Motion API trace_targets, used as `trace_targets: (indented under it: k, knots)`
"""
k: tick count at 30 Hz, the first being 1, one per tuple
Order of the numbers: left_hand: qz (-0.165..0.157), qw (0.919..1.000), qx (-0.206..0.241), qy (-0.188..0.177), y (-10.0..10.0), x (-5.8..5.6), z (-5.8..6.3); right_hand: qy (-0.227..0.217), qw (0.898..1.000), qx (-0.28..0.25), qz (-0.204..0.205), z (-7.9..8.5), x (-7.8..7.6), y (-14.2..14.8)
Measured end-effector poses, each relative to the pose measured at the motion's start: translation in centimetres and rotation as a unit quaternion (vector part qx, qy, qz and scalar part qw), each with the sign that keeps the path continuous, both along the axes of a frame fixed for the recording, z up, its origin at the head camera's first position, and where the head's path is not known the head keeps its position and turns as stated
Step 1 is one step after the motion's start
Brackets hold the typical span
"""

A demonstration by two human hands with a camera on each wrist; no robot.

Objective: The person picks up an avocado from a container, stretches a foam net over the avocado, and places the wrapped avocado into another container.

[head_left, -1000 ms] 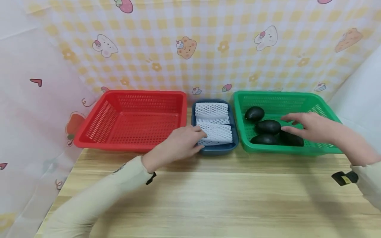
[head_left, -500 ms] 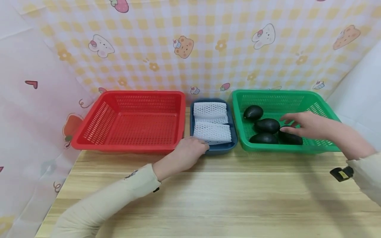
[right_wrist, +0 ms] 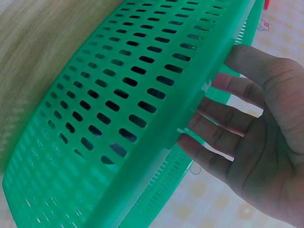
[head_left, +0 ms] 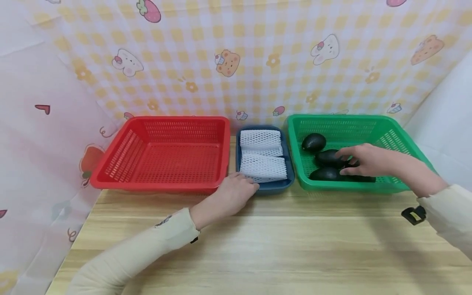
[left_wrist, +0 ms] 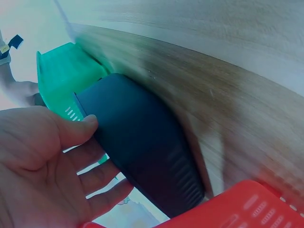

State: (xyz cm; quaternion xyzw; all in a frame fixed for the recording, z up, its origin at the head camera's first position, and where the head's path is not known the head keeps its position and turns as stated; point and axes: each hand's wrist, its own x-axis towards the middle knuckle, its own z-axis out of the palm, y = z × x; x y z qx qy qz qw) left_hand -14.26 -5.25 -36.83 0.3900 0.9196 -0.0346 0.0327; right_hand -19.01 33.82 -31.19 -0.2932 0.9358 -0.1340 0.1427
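the work seemed to be at an early point: all four dark oval fruits in view lay in the green basket [head_left: 354, 186], toward the far right corner of the desk [head_left: 276, 246], and none was out of it. the rearmost fruit [head_left: 314, 142] lay by the basket's far left corner, the near left fruit [head_left: 324, 174] and the partly hidden near right fruit [head_left: 366, 179] along its near edge, with the middle fruit [head_left: 324, 157] between. the rear net [head_left: 260, 139] and front net [head_left: 265, 168] lay flat in the blue tray [head_left: 273, 189], neither wrapped round anything. the red basket [head_left: 158, 185] stood toward the desk's far left corner. the left hand [head_left: 237, 193] reached to the tray's near left corner and held its rim, thumb against the outer wall, fingers bent over the edge. the right hand [head_left: 370, 159] came palm down from the right over the fruit, fingers partly bent, thumb and forefinger parted; whether it had hold of any fruit could not be told.
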Motion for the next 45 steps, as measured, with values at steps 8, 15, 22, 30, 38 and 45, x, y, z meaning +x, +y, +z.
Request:
trace_targets:
  k: [8,15,22,30,38,45]
  knots:
    - [0.003,1.0000,-0.003,-0.008,0.2,0.2,-0.2,-0.005,1.000,0.016,0.004,-0.3,-0.1,-0.2]
    - [0.004,0.9998,0.007,-0.020,0.3,0.0,-0.1,0.000,0.999,0.028,0.016,-0.1,-0.5,-0.5]
    - [0.009,0.9996,0.014,-0.022,0.2,0.0,0.1,-0.017,0.999,0.038,0.032,0.2,-1.2,-1.1]
    - [0.009,0.9996,0.011,-0.024,0.2,0.1,0.0,-0.016,0.998,0.046,0.050,0.0,-1.9,-1.5]
    - [0.010,0.9997,0.014,-0.020,0.2,0.3,-0.1,-0.022,0.997,0.046,0.060,0.1,-2.1,-2.2]
    - [0.012,0.9998,0.011,-0.011,0.1,0.4,0.0,-0.031,0.996,0.048,0.068,0.2,-2.3,-3.0]
